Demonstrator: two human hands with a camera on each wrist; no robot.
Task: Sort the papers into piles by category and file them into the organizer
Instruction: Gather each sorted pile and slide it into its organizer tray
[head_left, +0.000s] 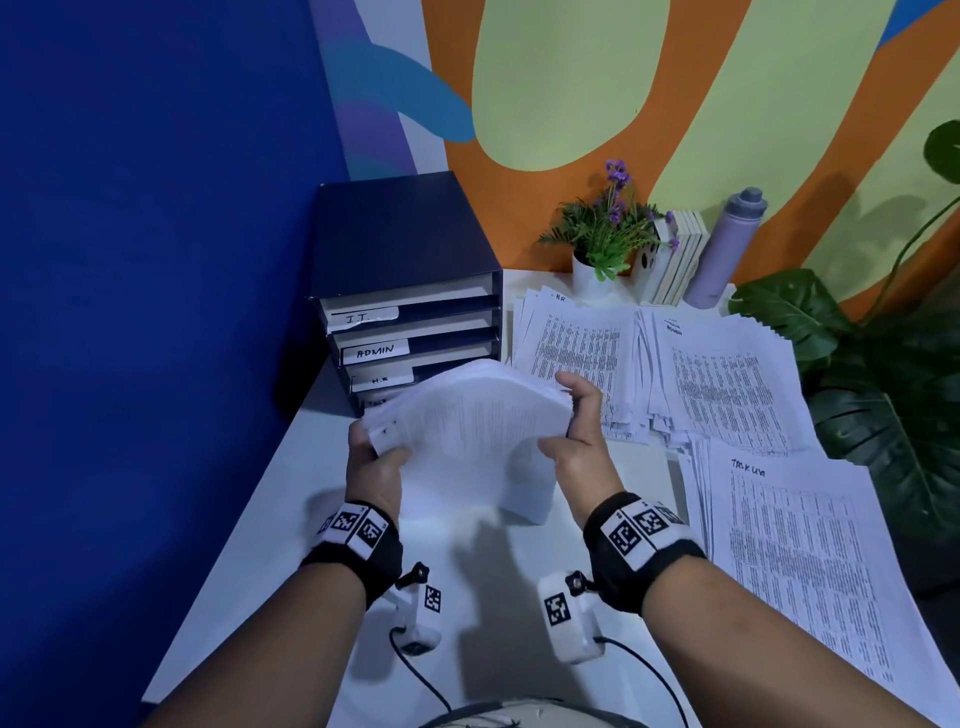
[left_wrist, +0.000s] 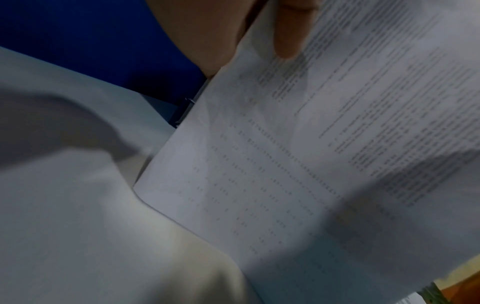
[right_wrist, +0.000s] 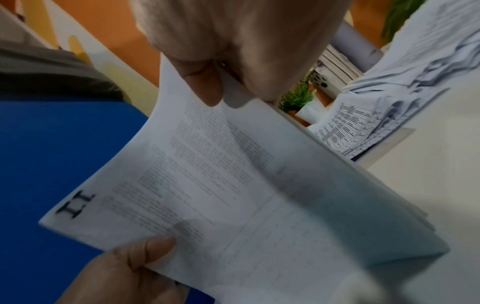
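A stack of papers (head_left: 467, 421) marked "IT", held above the desk (head_left: 270, 519) in front of the organizer (head_left: 410, 291).
The left hand (head_left: 371, 467) and right hand (head_left: 579, 431) each clamp an opposite side edge, thumbs on top, fingers curled beneath; the stack bows upward between them. Loose sheets are light yet limp and slippery, so they probably fan or slide unless squared and gripped firmly at both edges, kept flat for the narrow "IT" slot (head_left: 410, 306). Other sorted piles (head_left: 727, 374) lie to the right on the desk.
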